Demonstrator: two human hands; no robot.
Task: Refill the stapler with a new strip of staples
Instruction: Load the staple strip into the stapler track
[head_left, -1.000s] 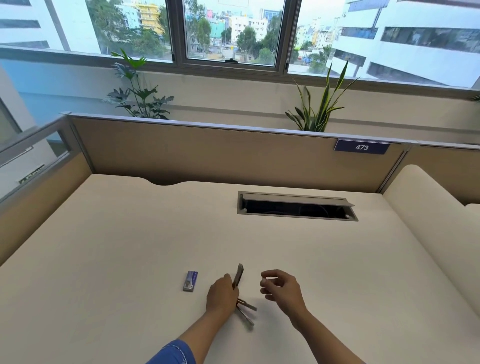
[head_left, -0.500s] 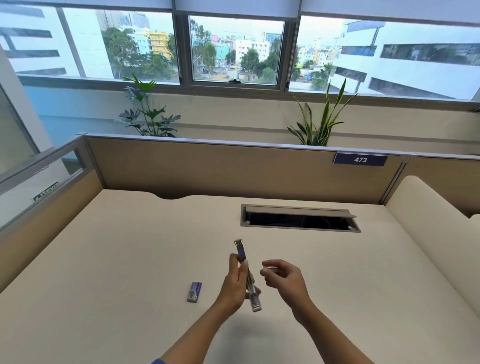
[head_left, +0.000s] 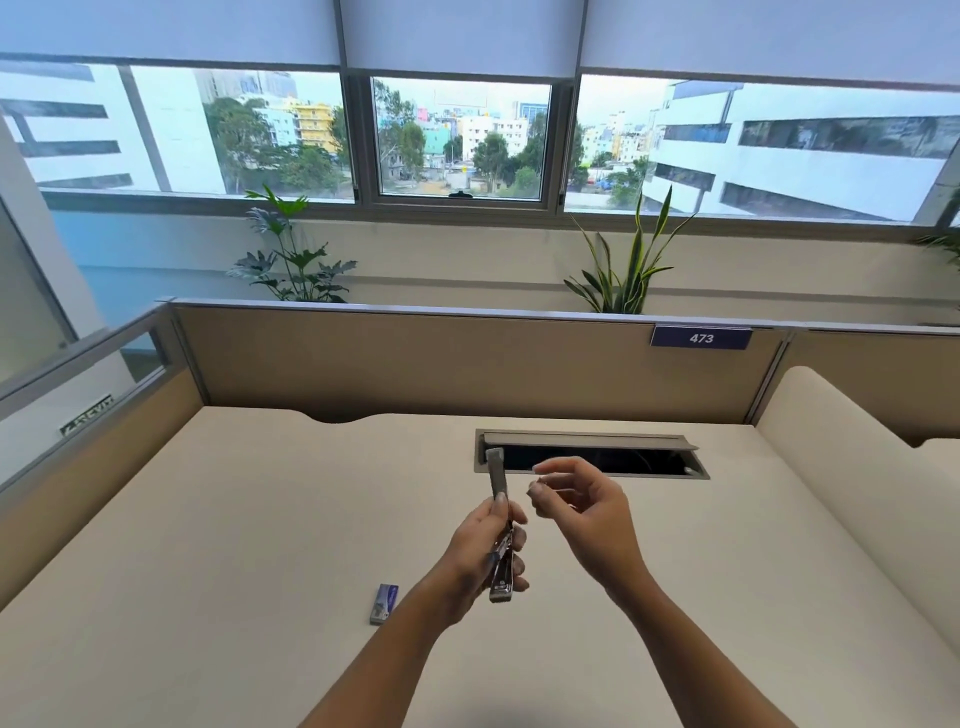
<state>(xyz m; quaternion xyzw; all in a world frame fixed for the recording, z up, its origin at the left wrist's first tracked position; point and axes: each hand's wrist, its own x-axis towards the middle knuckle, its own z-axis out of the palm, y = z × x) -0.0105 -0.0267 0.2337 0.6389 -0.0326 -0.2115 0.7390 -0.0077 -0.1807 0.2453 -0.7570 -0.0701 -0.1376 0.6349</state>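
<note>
My left hand (head_left: 475, 551) grips a small metal stapler (head_left: 500, 525), held up above the desk with its top arm swung open and pointing away from me. My right hand (head_left: 582, 506) hovers just right of the stapler's raised arm, thumb and forefinger pinched together; whether a staple strip sits between them is too small to tell. A small blue staple box (head_left: 384, 603) lies on the cream desk (head_left: 208, 545), to the left of my left forearm.
A rectangular cable slot (head_left: 592, 457) with a grey flap is set into the desk behind my hands. Tan partition walls (head_left: 415, 364) enclose the desk at the back and left, and a raised cream ledge (head_left: 841, 467) runs along the right.
My left hand has lifted the opened stapler off the desk and up toward me. My right hand has risen with it and stays beside it. The view has tilted upward.
</note>
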